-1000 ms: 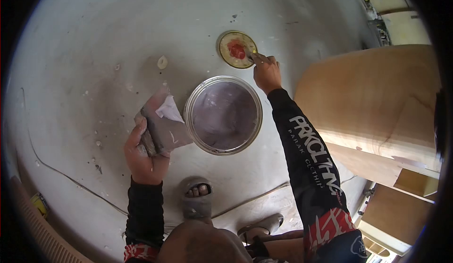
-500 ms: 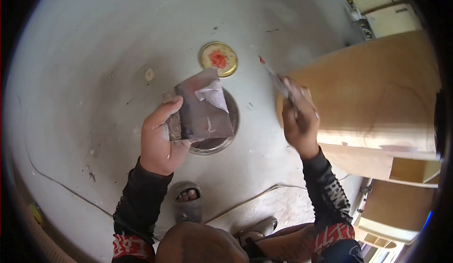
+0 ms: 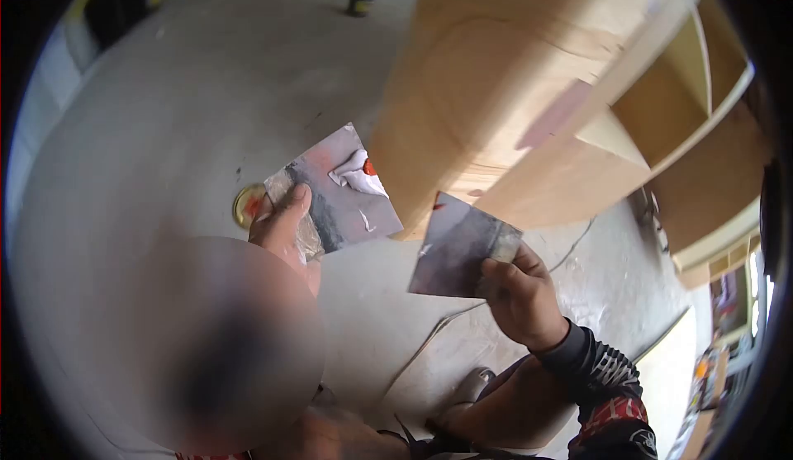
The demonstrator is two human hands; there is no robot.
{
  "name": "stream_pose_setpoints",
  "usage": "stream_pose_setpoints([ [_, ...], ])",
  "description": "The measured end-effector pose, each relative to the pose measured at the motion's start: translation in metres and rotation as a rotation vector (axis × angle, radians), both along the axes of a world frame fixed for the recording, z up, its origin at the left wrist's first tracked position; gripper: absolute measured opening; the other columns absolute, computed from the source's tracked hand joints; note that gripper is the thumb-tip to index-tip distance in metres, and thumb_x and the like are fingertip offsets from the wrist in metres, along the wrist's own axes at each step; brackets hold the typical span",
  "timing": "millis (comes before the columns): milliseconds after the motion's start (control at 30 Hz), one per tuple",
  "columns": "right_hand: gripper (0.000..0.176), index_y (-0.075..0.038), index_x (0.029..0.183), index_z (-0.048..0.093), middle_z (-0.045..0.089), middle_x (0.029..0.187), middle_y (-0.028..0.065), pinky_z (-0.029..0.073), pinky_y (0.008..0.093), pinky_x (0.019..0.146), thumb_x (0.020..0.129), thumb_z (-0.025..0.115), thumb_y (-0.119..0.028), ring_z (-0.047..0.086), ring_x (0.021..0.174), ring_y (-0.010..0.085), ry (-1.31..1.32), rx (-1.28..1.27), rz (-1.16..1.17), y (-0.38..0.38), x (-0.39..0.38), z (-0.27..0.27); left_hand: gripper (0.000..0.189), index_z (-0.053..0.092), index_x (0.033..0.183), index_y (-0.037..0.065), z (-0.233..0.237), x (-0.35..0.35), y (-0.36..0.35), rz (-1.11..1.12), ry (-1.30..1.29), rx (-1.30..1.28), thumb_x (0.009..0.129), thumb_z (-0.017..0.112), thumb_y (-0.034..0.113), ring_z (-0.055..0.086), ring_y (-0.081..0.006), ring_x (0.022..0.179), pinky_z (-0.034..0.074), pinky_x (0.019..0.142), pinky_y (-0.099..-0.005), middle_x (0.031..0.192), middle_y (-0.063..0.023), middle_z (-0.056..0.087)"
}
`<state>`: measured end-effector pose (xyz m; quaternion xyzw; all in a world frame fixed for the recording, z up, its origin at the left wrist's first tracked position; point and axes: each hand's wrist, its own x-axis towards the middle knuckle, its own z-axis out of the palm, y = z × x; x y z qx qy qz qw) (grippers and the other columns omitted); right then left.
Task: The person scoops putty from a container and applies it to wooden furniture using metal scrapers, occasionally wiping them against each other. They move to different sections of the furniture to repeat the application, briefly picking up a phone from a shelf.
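My left hand [image 3: 285, 233] grips a flat square putty scraper [image 3: 330, 222] by its taped edge, thumb on top. On its grey face lies a lump of white putty [image 3: 357, 177] with a red dab [image 3: 369, 167] at its outer side, plus a small white streak lower down. In my right hand [image 3: 524, 299] is a second square putty scraper [image 3: 454, 249], its dark face turned to me and a small red smear at its upper corner. The two scrapers are apart. A blurred round patch hides part of my left hand and forearm.
A large curved wooden cabinet [image 3: 471, 88] stands close ahead and to the right, with a pinkish patch [image 3: 553, 117] on its surface. The gold tin lid [image 3: 239, 209] lies on the grey floor beyond my left hand. A cable [image 3: 429, 340] runs across the floor.
The view has swung right toward the cabinet. A red dab now sits by the white putty. The right scraper, seen nearly edge-on earlier, now shows its broad face closer to the left one.
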<state>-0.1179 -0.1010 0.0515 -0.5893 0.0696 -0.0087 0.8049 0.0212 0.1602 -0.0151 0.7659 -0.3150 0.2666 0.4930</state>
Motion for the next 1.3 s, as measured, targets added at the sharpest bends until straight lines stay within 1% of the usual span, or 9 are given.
stream_pose_setpoints([
  [167,0.034,-0.003,0.127,0.050,0.061,0.116,0.0076,0.046,0.0376,0.097,0.094,0.051,-0.002,0.059,0.107,0.0200,0.076,0.422,-0.147,-0.008,-0.005,0.028,0.031,0.052,0.124,-0.006,0.077,-0.021,-0.079,-0.507,0.664,-0.643,0.096,0.051,0.006,0.056,-0.0198,0.108,0.044,0.095,-0.0324,0.117,-0.0143,0.059],
  [533,0.028,-0.002,0.119,0.054,0.061,0.116,0.0063,0.047,0.0331,0.091,0.093,0.048,0.000,0.058,0.103,0.0151,-0.148,0.285,-0.478,-0.082,-0.032,0.066,0.039,0.055,0.122,-0.004,0.111,-0.022,-0.161,-0.815,0.709,0.128,0.104,0.041,0.027,0.055,-0.0144,0.104,0.041,0.094,-0.0279,0.113,-0.0107,0.062],
  [567,0.029,-0.002,0.119,0.056,0.061,0.115,0.0074,0.047,0.0337,0.090,0.091,0.049,0.002,0.058,0.103,0.0170,-0.229,0.108,-0.473,-0.089,-0.037,0.059,0.040,0.055,0.123,-0.004,0.091,-0.021,-0.169,-0.898,0.749,0.107,0.104,0.041,0.029,0.056,-0.0155,0.106,0.041,0.095,-0.0293,0.114,-0.0109,0.062],
  [633,0.031,-0.002,0.117,0.059,0.062,0.115,0.0095,0.048,0.0349,0.088,0.088,0.052,0.005,0.059,0.102,0.0208,-0.351,-0.281,-0.496,-0.102,-0.053,0.036,0.041,0.053,0.127,-0.002,0.031,-0.032,-0.191,-0.907,1.131,-0.766,0.102,0.044,0.030,0.056,-0.0210,0.114,0.041,0.101,-0.0352,0.121,-0.0101,0.061],
  [700,0.045,-0.006,0.124,0.061,0.059,0.123,0.0147,0.049,0.0378,0.087,0.083,0.053,0.011,0.059,0.105,0.0270,-0.734,-1.138,-0.362,-0.099,-0.056,0.053,0.040,0.053,0.127,0.001,0.037,-0.044,-0.204,-1.029,1.436,-0.899,0.100,0.047,0.030,0.057,-0.0210,0.115,0.049,0.095,-0.0367,0.123,-0.0088,0.060],
  [767,0.049,-0.012,0.131,0.059,0.058,0.123,0.0143,0.047,0.0368,0.087,0.085,0.059,0.005,0.056,0.102,0.0293,-0.912,-1.386,-0.170,-0.099,-0.063,0.055,0.037,0.054,0.126,0.000,0.006,-0.040,-0.206,-1.214,1.516,-0.916,0.100,0.047,0.026,0.058,-0.0201,0.114,0.053,0.090,-0.0361,0.127,-0.0109,0.058],
  [1100,0.055,-0.019,0.132,0.060,0.059,0.114,0.0100,0.044,0.0400,0.089,0.080,0.065,-0.001,0.054,0.101,0.0275,-0.256,-1.690,-0.019,-0.116,-0.071,0.015,0.032,0.057,0.122,0.003,-0.009,0.004,-0.182,-1.179,1.603,-0.920,0.094,0.055,0.020,0.066,-0.0203,0.101,0.055,0.083,-0.0349,0.114,-0.0084,0.067],
  [1167,0.052,-0.018,0.126,0.064,0.061,0.114,0.0087,0.043,0.0394,0.090,0.076,0.065,-0.002,0.055,0.101,0.0278,-0.368,-1.659,-0.185,-0.118,-0.067,0.022,0.029,0.059,0.119,0.005,0.019,-0.008,-0.178,-0.828,1.483,-0.875,0.094,0.056,0.020,0.065,-0.0181,0.098,0.055,0.076,-0.0310,0.110,-0.0067,0.067],
  [1300,0.046,-0.020,0.124,0.065,0.060,0.127,0.0022,0.042,0.0399,0.090,0.079,0.066,-0.010,0.054,0.103,0.0243,-0.649,-1.754,-0.168,-0.093,-0.061,0.041,0.039,0.050,0.129,0.000,0.010,-0.005,-0.181,-1.030,1.388,-0.710,0.094,0.053,0.017,0.059,-0.0227,0.110,0.048,0.094,-0.0380,0.122,-0.0113,0.059],
])
